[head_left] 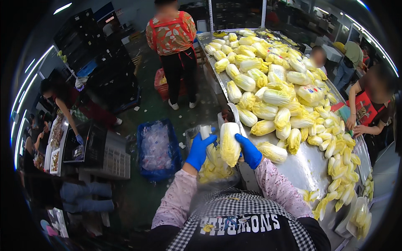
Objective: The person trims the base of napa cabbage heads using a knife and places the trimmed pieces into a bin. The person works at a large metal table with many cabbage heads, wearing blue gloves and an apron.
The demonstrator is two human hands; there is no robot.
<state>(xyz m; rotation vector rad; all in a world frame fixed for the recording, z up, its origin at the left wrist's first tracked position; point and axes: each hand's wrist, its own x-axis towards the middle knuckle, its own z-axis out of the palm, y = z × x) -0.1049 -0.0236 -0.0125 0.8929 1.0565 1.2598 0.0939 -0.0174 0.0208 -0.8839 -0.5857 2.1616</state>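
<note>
Both my hands wear blue gloves and are raised in front of me, over the table's left edge. My right hand [250, 149] is closed on the side of a napa cabbage [230, 145], which stands roughly upright with its white base up. A small dark thing shows under that hand; I cannot make out what it is. To the left, my left hand [199, 150] is closed round a pale cabbage leaf [205, 132], apart from the whole head. Below them, loose yellow leaves [211, 170] lie in a plastic-lined container [193, 133].
A metal table [295, 165] on my right bears a large heap of napa cabbages [276, 97]. On the floor at left is a blue crate [140, 168] holding clear plastic bags. One person [171, 33] stands ahead; another [370, 108] works across the table. Black crates [106, 71] are stacked far left.
</note>
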